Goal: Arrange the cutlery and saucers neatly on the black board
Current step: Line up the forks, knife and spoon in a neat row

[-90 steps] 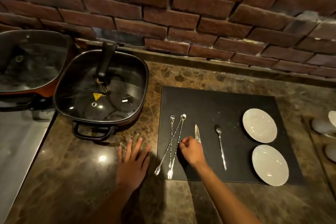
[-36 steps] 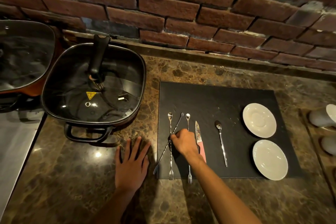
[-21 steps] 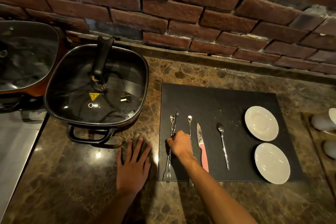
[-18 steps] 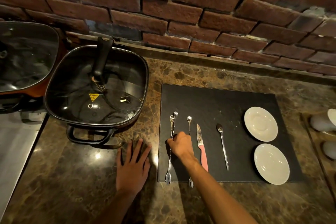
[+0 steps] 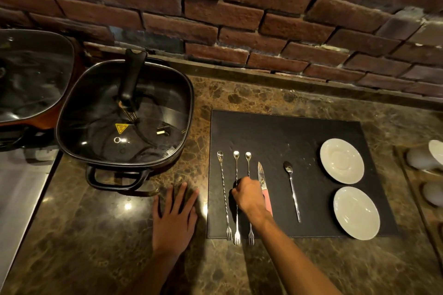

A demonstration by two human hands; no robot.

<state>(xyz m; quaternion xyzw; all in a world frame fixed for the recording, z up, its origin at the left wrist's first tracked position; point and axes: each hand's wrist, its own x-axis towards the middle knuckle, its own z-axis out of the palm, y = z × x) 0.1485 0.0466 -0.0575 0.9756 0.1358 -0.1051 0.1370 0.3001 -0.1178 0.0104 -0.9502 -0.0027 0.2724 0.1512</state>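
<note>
Head view: right hand (image 5: 248,195) overlaps knife (image 5: 261,175).

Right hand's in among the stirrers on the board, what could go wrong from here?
1. The right hand grips the middle stirrer between close neighbours; pulling away may knock the left stirrer or knife askew.
2. The fork ends overhang the black board; a forearm brush could drag them off.

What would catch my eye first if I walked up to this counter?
Likely the black board with its tidy row: three long stirrers, a knife and a spoon, with two white saucers at its right end. The right hand is closed over the middle of the row, while the left hand lies flat on the counter beside a big glass-lidded pan.
</note>
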